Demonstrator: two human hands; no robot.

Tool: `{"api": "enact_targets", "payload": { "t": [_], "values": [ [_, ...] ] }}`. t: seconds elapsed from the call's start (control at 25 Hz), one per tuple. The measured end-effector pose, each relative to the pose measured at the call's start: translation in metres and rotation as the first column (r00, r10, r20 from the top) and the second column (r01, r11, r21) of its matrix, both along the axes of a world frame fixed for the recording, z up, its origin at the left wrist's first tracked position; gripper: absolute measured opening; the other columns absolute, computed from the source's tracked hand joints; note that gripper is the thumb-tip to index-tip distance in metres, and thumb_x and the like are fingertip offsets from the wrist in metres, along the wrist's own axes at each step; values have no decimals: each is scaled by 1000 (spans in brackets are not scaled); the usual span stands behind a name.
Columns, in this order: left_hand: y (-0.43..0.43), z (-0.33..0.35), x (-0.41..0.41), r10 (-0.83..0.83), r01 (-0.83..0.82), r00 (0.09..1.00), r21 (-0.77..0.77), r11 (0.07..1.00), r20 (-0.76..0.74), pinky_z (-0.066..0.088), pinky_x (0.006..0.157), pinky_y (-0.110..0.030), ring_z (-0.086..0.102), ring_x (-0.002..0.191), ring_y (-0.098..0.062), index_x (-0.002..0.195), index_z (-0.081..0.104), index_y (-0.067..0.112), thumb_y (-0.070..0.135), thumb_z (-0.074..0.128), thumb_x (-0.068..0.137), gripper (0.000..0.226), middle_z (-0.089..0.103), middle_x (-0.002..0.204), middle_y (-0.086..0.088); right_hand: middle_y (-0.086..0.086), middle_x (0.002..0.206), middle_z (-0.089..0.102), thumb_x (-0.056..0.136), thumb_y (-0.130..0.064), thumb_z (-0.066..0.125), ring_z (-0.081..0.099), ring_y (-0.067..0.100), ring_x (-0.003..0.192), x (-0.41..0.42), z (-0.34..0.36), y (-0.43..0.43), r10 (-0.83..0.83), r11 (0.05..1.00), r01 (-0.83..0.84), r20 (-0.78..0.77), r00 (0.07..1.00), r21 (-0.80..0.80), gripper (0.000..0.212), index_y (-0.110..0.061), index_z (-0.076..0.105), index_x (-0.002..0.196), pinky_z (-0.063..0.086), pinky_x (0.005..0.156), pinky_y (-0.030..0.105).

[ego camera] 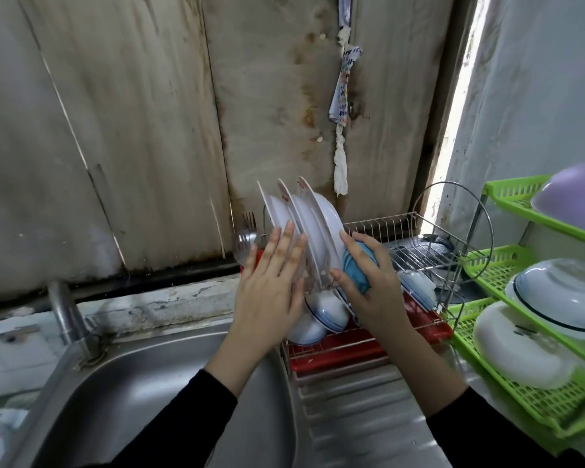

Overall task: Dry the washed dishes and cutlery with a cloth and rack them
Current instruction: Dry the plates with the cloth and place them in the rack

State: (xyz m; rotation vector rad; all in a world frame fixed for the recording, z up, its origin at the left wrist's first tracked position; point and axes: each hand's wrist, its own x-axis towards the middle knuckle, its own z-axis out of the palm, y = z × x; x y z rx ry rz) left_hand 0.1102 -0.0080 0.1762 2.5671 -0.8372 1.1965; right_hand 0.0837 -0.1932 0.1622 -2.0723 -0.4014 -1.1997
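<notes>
stained wall panels (149, 130) back a steel sink (132, 400) at the left, and beside it the left hand (271, 282) lays straight, close-set fingers (282, 246) flat on white plates (314, 221) standing on edge in the wire rack (406, 224). the right hand (375, 292) curls round a balled blue cloth (355, 265) against the last plate. stiff, breakable and probably slick, a plate is best gripped by its upper rim.

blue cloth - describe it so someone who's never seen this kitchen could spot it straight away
Right of the steel sink stands a wire dish rack holding upright white plates. The right hand is at the rightmost plate, with the cloth bunched in its grip. It is the only soft teal-blue thing among white crockery and metal wire.
</notes>
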Motion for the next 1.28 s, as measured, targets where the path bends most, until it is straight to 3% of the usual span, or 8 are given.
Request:
{"api": "enact_targets", "payload": {
  "t": [0.08, 0.16, 0.48, 0.72, 0.8, 0.96, 1.16, 1.28],
  "values": [
    [8, -5, -19, 16, -16, 1000, -1, 1000, -20, 12, 117, -39, 13, 147, -17, 151, 30, 14, 28, 44, 93, 61, 20, 159, -5, 7, 132, 44, 90, -35, 57, 36, -6, 123, -22, -2, 8, -3, 1000, 3, -9, 1000, 26, 53, -22, 43, 140, 31, 105, 9],
    [19, -12, -46, 40, -39, 997, 19, 999, -61, 10, 117, -39, 15, 147, -18, 151, 28, 15, 29, 42, 91, 63, 20, 159, -4, 10, 131, 48, 89, -35, 58, 41, 3, 123, -48, -8, 18, 6, 999, -4, -31, 1000, 39, 55, -21, 44, 140, 32, 106, 11],
    [78, -54, -164, 210, -191, 951, 104, 976, -228, 16, 117, -45, 28, 144, -21, 145, 41, 10, 32, 34, 89, 61, 30, 156, -6, 17, 124, 55, 89, -30, 63, 47, 15, 120, -144, -49, 70, 194, 979, -180, -170, 966, 94, 53, -1, 53, 132, 32, 108, 15],
    [146, -77, -230, 354, -332, 891, 124, 935, -285, 21, 115, -47, 32, 141, -21, 140, 46, 10, 32, 38, 84, 61, 35, 154, -9, 10, 131, 49, 90, -29, 64, 44, 13, 125, -186, -62, 136, 340, 940, -317, -338, 878, 124, 47, -12, 55, 132, 27, 108, 10],
    [174, -82, -241, 401, -383, 860, 118, 916, -317, 26, 112, -52, 36, 140, -23, 140, 47, 9, 33, 37, 85, 60, 35, 153, -9, 3, 133, 46, 91, -30, 65, 42, 8, 124, -191, -62, 163, 360, 932, -338, -404, 841, 127, 46, -18, 55, 133, 24, 105, 4],
    [233, -88, -253, 479, -479, 807, 92, 873, -346, 13, 116, -44, 36, 140, -24, 140, 47, 8, 34, 34, 84, 63, 36, 153, -10, -2, 133, 45, 91, -30, 64, 38, 1, 123, -190, -63, 227, 416, 901, -424, -454, 788, 91, 42, -20, 55, 132, 20, 99, -2],
    [320, -106, -244, 546, -564, 733, 87, 822, -406, 16, 116, -45, 41, 138, -22, 140, 49, 11, 33, 34, 87, 59, 40, 151, -7, 1, 134, 47, 92, -33, 62, 43, 9, 127, -169, -77, 320, 466, 865, -494, -509, 723, 91, 40, -21, 57, 130, 32, 105, 18],
    [376, -121, -229, 550, -569, 701, 109, 815, -453, 25, 108, -54, 47, 133, -23, 134, 55, 11, 31, 34, 88, 55, 48, 145, -8, 0, 134, 46, 92, -33, 61, 40, 5, 124, -152, -86, 378, 480, 853, -511, -541, 691, 105, 40, -20, 58, 130, 25, 102, 5]
  ]
}}
